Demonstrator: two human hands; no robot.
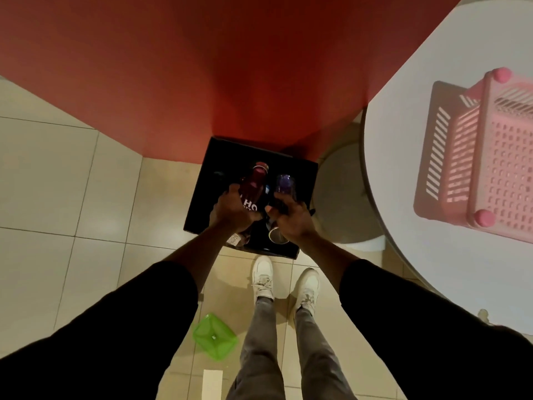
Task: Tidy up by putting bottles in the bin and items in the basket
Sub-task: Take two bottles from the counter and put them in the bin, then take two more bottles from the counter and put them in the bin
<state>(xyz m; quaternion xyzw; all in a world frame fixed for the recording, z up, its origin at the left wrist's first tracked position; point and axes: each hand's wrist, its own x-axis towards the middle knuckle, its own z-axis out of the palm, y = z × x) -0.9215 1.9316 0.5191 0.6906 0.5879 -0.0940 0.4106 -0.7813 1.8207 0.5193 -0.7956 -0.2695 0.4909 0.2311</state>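
Observation:
A black square bin [202,197] stands on the floor against the red wall, straight below me. Over its opening my left hand [233,212] grips a dark red bottle [255,186] with white lettering, cap pointing away from me. Beside it my right hand [291,217] grips a bottle with a purple cap [284,183]. A metal can or cup [277,235] and a labelled item [235,239] lie inside the bin near its front edge. A pink slatted basket [496,157] sits on the white round table [418,255] at the right.
A green plastic container [215,339] lies on the tiled floor by my left leg. A white flat item [212,383] lies on the floor at the bottom edge. My white shoes [285,280] stand just in front of the bin. The table base [343,197] is right of the bin.

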